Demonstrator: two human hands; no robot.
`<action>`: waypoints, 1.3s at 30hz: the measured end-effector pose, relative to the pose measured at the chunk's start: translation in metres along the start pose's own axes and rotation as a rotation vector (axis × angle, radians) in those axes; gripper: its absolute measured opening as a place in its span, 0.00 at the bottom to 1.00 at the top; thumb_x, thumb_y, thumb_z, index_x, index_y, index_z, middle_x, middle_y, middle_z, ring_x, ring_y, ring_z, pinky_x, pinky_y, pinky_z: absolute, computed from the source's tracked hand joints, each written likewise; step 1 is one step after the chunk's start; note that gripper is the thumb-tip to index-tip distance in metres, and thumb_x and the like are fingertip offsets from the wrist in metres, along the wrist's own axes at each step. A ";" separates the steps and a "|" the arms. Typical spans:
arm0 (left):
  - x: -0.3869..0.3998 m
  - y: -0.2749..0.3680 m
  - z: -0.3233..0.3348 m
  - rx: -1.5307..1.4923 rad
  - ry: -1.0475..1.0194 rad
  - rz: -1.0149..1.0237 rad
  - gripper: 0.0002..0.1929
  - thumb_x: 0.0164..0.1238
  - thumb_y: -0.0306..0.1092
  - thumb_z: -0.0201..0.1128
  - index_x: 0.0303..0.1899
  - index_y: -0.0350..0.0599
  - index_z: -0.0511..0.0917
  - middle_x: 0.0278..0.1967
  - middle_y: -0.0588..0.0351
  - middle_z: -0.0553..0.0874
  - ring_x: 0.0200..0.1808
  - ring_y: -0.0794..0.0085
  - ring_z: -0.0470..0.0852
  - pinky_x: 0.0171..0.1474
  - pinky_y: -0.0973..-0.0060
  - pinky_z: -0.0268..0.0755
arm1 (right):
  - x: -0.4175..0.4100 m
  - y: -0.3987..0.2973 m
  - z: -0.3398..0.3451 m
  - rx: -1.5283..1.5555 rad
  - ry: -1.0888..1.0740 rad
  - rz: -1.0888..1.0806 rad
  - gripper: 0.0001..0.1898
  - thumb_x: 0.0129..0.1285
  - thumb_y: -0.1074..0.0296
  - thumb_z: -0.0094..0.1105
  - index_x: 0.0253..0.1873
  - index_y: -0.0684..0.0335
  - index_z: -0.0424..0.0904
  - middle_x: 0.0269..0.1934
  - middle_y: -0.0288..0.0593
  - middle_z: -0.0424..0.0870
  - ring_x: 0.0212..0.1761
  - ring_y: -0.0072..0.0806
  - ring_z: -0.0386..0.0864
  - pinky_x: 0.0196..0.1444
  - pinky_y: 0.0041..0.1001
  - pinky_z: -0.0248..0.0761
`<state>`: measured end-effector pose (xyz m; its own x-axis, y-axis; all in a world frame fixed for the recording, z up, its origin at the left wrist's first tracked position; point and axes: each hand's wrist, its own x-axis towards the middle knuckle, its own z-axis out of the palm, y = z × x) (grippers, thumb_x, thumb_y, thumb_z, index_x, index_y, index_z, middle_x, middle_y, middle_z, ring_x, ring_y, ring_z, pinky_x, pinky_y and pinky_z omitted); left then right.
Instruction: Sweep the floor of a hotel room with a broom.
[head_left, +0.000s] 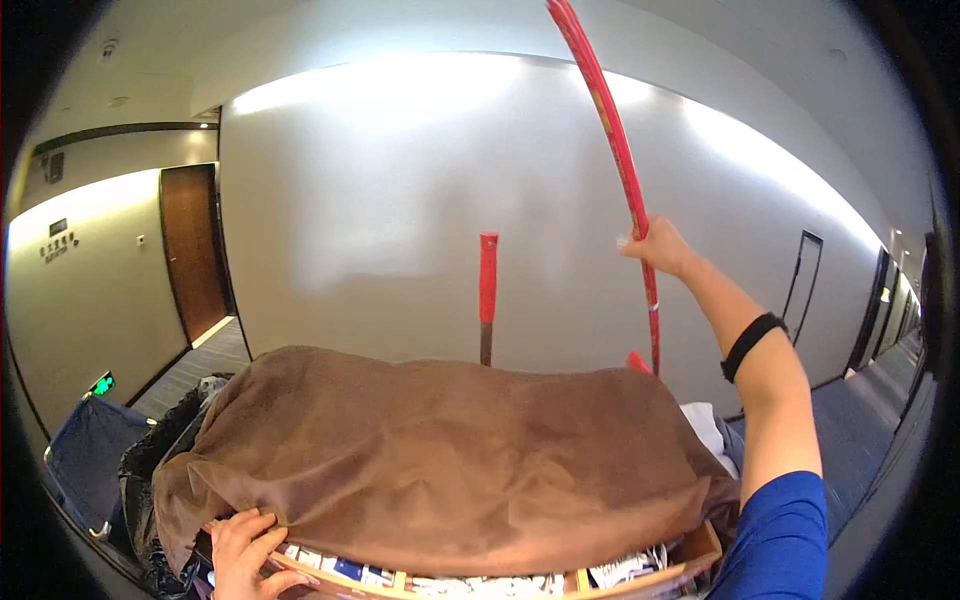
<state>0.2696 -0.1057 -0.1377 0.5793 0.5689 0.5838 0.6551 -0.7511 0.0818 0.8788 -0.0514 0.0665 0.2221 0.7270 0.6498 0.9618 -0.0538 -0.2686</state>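
Observation:
My right hand (664, 246), raised at the right, is closed around a long red pole (615, 142) with gold marks. The pole stands nearly upright; its top reaches the picture's upper edge and its lower end is hidden behind a brown cloth (465, 457). The cloth drapes over a cart. At the cart's front left, my left hand (244, 551) grips the edge of a wooden tray (705, 546), its fingertips against the cloth. Under the cloth's front hem, small white and blue packets (480, 585) show in the tray's compartments.
Another red-gripped handle (488, 277) rises behind the cloth, before a grey wall (375, 225). Left of the cart are a black plastic bag (142, 465) and a blue fabric panel on a metal frame (94, 457). White linen (701, 427) shows at right. Corridors run off both sides.

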 end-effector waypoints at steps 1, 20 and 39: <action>0.001 0.000 0.000 0.009 0.006 -0.016 0.27 0.43 0.43 0.68 0.48 0.42 0.75 0.52 0.49 0.75 0.55 0.54 0.69 0.55 0.62 0.58 | 0.005 0.007 0.019 0.019 -0.025 0.021 0.15 0.45 0.60 0.66 0.23 0.63 0.69 0.16 0.37 0.71 0.20 0.25 0.70 0.26 0.28 0.66; 0.012 0.005 0.000 0.016 -0.140 -0.122 0.28 0.43 0.41 0.67 0.50 0.40 0.73 0.54 0.48 0.73 0.58 0.52 0.67 0.58 0.60 0.55 | -0.052 0.059 0.243 0.302 -0.667 0.156 0.10 0.46 0.66 0.67 0.30 0.65 0.77 0.22 0.38 0.77 0.27 0.24 0.74 0.32 0.26 0.68; 0.015 0.011 -0.005 0.018 -0.127 -0.113 0.27 0.44 0.43 0.65 0.49 0.41 0.74 0.53 0.49 0.74 0.58 0.53 0.68 0.58 0.60 0.55 | -0.043 0.036 0.256 0.536 -0.864 0.138 0.07 0.53 0.70 0.62 0.35 0.66 0.77 0.30 0.35 0.79 0.33 0.19 0.74 0.38 0.21 0.68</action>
<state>0.2827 -0.1070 -0.1245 0.5569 0.6882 0.4650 0.7277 -0.6742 0.1263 0.8631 0.0900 -0.1533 -0.0696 0.9937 -0.0882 0.6912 -0.0157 -0.7225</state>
